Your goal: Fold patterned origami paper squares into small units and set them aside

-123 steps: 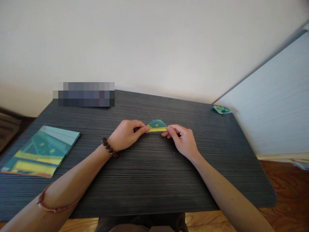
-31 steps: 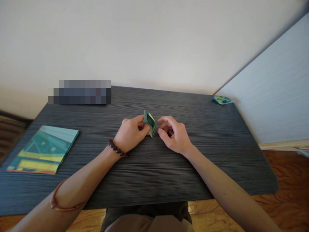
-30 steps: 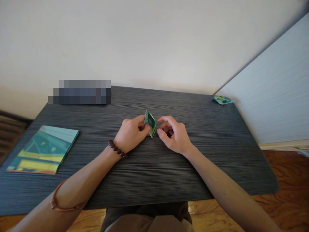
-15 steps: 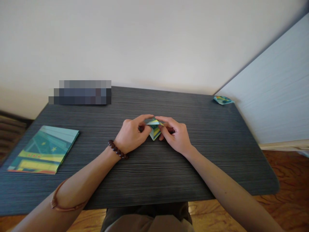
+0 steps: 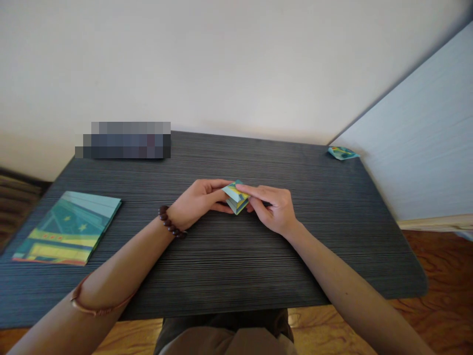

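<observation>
Between my hands, over the middle of the dark table, is a small piece of folded paper (image 5: 236,195) printed in green, yellow and pale blue. Its upper flap lies over a slightly gaping lower layer, with one corner pointing towards me. My left hand (image 5: 199,199) grips the paper from the left, thumb and fingers closed about its edge. My right hand (image 5: 275,204) holds it from the right, the index finger laid on the upper flap and the thumb at the right edge. The remaining right fingers are partly hidden behind the paper.
On the dark table (image 5: 229,271), a stack of larger printed paper (image 5: 68,229) lies at the left. A small folded paper piece (image 5: 343,153) sits at the far right corner. A blurred-out object (image 5: 125,143) stands at the back left, near the wall (image 5: 236,64).
The folded paper was in my left hand alone a second ago; my right hand then came in and took hold too. Its flap now lies flatter, with the right index finger on top.
</observation>
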`<state>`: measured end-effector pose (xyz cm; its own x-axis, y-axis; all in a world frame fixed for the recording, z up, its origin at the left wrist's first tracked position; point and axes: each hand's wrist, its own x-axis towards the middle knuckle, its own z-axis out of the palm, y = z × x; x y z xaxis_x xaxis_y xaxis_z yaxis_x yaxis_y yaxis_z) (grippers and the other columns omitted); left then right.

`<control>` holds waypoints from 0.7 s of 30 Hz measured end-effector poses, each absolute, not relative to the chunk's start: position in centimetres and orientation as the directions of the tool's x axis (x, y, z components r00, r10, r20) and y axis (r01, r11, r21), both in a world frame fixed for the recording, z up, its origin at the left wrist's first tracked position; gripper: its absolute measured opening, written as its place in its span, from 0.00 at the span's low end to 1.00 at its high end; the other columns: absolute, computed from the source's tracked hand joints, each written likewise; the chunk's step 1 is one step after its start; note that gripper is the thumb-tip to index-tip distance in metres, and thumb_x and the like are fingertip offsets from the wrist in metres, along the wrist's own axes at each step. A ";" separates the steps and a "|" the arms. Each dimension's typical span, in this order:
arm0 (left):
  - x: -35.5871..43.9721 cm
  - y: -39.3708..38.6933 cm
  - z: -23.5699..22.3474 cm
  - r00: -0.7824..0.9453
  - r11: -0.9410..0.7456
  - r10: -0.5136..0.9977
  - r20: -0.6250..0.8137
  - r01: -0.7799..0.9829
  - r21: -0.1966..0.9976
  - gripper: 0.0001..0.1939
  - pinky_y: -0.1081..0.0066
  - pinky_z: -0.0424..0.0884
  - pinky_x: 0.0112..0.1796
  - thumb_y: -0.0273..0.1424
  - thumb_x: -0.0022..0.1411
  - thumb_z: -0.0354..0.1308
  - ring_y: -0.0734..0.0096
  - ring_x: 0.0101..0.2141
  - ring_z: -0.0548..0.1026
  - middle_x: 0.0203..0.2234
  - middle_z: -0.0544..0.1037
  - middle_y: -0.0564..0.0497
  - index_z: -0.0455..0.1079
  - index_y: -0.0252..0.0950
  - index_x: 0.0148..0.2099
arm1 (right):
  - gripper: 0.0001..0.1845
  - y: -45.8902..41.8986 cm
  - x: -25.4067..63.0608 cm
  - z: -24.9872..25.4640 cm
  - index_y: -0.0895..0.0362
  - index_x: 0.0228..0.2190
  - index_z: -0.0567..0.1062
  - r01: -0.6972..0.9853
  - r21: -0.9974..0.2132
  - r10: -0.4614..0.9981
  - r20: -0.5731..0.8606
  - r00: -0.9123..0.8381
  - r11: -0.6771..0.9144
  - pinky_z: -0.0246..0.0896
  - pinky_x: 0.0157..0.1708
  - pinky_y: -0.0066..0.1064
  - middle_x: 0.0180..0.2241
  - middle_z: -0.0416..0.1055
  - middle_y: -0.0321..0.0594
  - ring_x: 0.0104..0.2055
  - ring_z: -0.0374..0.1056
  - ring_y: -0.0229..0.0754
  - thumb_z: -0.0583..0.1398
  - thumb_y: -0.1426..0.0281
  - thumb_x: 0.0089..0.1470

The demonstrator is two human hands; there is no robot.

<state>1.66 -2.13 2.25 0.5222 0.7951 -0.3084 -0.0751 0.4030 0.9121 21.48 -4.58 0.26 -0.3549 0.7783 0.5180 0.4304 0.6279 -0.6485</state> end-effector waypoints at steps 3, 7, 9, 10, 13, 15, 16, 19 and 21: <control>1.1 -1.9 2.2 0.622 0.538 0.719 -0.309 -0.217 0.815 0.15 0.62 0.73 0.42 0.23 0.55 0.57 0.65 0.38 0.76 0.38 0.79 0.45 0.72 0.33 0.47 | 0.21 -4.5 21.8 0.3 0.50 0.47 0.73 0.473 -0.584 0.750 0.545 -0.374 0.660 0.60 0.25 0.24 0.24 0.71 0.33 0.22 0.63 0.31 0.53 0.77 0.55; 1.0 -1.9 2.0 0.648 0.577 0.698 -0.305 -0.257 0.776 0.14 0.62 0.72 0.44 0.26 0.58 0.56 0.64 0.40 0.75 0.39 0.78 0.42 0.72 0.31 0.47 | 0.21 -4.4 22.0 0.3 0.50 0.48 0.73 0.496 -0.527 0.721 0.559 -0.410 0.691 0.59 0.25 0.24 0.26 0.70 0.34 0.23 0.61 0.31 0.52 0.77 0.55; 1.2 -1.9 2.0 0.618 0.553 0.722 -0.311 -0.246 0.796 0.13 0.66 0.72 0.43 0.26 0.58 0.58 0.68 0.39 0.76 0.40 0.78 0.43 0.72 0.32 0.47 | 0.21 -4.4 22.1 0.5 0.51 0.49 0.72 0.487 -0.532 0.720 0.550 -0.423 0.693 0.59 0.26 0.25 0.27 0.69 0.35 0.24 0.61 0.32 0.52 0.76 0.55; 1.2 -2.0 1.9 0.604 0.543 0.733 -0.314 -0.242 0.804 0.13 0.68 0.72 0.43 0.26 0.58 0.58 0.70 0.38 0.76 0.40 0.78 0.44 0.72 0.32 0.47 | 0.21 -4.4 22.1 0.6 0.51 0.49 0.72 0.479 -0.542 0.723 0.540 -0.431 0.691 0.60 0.26 0.26 0.28 0.70 0.36 0.25 0.62 0.32 0.52 0.74 0.55; 1.2 -2.1 1.8 0.585 0.528 0.746 -0.318 -0.228 0.818 0.15 0.68 0.72 0.43 0.26 0.57 0.60 0.71 0.38 0.76 0.40 0.78 0.45 0.71 0.34 0.48 | 0.21 -4.6 22.1 0.8 0.50 0.50 0.70 0.480 -0.571 0.746 0.493 -0.448 0.666 0.62 0.29 0.28 0.30 0.70 0.37 0.27 0.63 0.34 0.53 0.71 0.56; 1.2 -2.1 1.7 0.584 0.524 0.745 -0.321 -0.215 0.824 0.16 0.68 0.71 0.43 0.27 0.57 0.60 0.72 0.37 0.76 0.41 0.78 0.45 0.71 0.34 0.49 | 0.20 -4.6 22.1 0.8 0.49 0.50 0.70 0.504 -0.574 0.764 0.468 -0.444 0.645 0.63 0.30 0.28 0.30 0.70 0.36 0.27 0.63 0.35 0.53 0.70 0.56; 1.2 -2.1 1.7 0.586 0.523 0.744 -0.322 -0.209 0.826 0.16 0.69 0.71 0.43 0.27 0.57 0.60 0.72 0.37 0.76 0.41 0.78 0.45 0.71 0.34 0.49 | 0.20 -4.6 22.1 0.7 0.49 0.50 0.71 0.517 -0.572 0.771 0.461 -0.439 0.637 0.63 0.30 0.28 0.30 0.70 0.36 0.27 0.63 0.35 0.53 0.70 0.56; 1.2 -2.1 1.6 0.588 0.523 0.741 -0.324 -0.202 0.828 0.17 0.69 0.71 0.43 0.28 0.57 0.61 0.72 0.37 0.76 0.41 0.78 0.45 0.71 0.34 0.50 | 0.19 -4.6 22.1 0.5 0.48 0.50 0.71 0.544 -0.558 0.779 0.455 -0.432 0.627 0.63 0.30 0.28 0.30 0.70 0.36 0.27 0.63 0.34 0.53 0.69 0.56; 1.2 -2.1 1.7 0.586 0.523 0.742 -0.325 -0.202 0.828 0.17 0.70 0.71 0.43 0.27 0.57 0.61 0.72 0.37 0.76 0.41 0.78 0.45 0.71 0.34 0.50 | 0.19 -4.6 22.1 0.4 0.48 0.50 0.71 0.557 -0.541 0.776 0.454 -0.437 0.630 0.62 0.30 0.27 0.29 0.69 0.35 0.27 0.63 0.34 0.53 0.69 0.56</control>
